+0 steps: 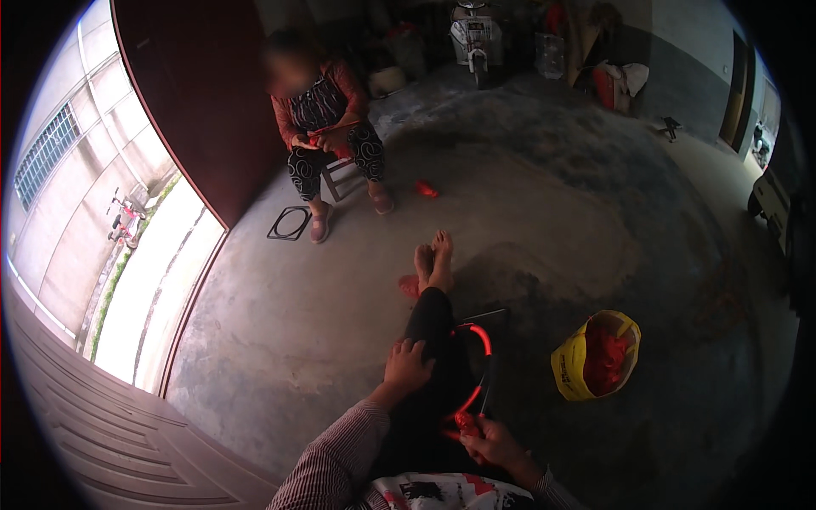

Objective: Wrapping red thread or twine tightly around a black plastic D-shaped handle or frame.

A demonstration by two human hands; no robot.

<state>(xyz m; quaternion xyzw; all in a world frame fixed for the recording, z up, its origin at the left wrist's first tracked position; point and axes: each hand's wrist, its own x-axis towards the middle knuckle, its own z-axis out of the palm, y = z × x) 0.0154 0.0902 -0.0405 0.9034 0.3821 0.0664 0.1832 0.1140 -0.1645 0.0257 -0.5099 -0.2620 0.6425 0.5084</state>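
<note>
My left hand rests flat on my left thigh, fingers apart and holding nothing. My right hand grips the lower end of a curved black strip wrapped partly in red cord, which arcs up over my black trousers. My legs stretch out ahead, bare feet crossed on the concrete floor. A yellow bag holding red pieces lies open on the floor to my right, about an arm's length from my right hand.
Another person sits on a low stool across the floor, both hands on a red piece in the lap. A square black frame and a red scrap lie near them. A large dark door stands open left; scooter at the back.
</note>
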